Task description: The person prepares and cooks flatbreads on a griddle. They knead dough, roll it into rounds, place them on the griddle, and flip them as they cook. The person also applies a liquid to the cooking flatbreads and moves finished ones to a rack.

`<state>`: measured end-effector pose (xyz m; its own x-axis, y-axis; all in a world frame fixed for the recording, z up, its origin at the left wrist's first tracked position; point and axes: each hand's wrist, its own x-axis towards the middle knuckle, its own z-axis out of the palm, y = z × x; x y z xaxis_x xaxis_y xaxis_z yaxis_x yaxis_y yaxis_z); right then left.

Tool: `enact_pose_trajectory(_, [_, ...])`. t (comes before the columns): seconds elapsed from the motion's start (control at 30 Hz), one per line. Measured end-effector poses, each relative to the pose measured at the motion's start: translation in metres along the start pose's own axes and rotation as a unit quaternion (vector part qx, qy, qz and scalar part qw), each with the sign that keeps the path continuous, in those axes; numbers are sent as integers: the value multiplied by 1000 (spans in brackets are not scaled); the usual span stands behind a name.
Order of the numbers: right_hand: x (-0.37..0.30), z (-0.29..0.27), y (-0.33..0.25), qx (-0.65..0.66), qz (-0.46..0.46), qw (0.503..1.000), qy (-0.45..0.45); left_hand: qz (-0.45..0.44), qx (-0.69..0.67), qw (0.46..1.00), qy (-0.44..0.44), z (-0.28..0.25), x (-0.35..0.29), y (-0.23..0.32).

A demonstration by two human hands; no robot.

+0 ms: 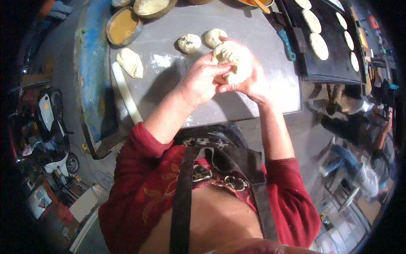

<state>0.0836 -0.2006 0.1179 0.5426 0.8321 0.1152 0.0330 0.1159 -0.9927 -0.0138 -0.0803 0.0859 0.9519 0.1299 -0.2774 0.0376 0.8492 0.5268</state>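
Over the grey worktop, both of my hands hold a pale, pleated ball of dough. The fingers and thumb of my left hand pinch its near left edge. My right hand cups it from the right, its thumb underneath on the near side. Just beyond the hands lie two more dough balls: one with dark patches and a plain one, partly covered by my fingers. To the left, a loose piece of dough touches the end of a long white rolling pin.
Bowls of brown filling and pale crumbly filling stand at the far left. A turquoise-handled tool lies at the worktop's right side. Beyond it, a black griddle carries several flat dough rounds. Another person is at the right.
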Motion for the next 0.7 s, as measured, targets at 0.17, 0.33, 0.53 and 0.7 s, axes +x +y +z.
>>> enact_pose_trajectory(0.17, [2,8,15,66,-93,993,34,72,68,995,-23,10,-2,-8])
enact_pose_trajectory(0.33, [0,5,2,-78,-61,991,94,46,-51,995,-67,4,-2,-4])
enact_pose_trajectory(0.53, [4,-5,-3,-148,-36,984,-92,92,200,975,-5,10,-3,-5])
enact_pose_trajectory(0.7, [8,-7,-6,-335,-153,929,-28,9,149,988,-44,18,-3,7])
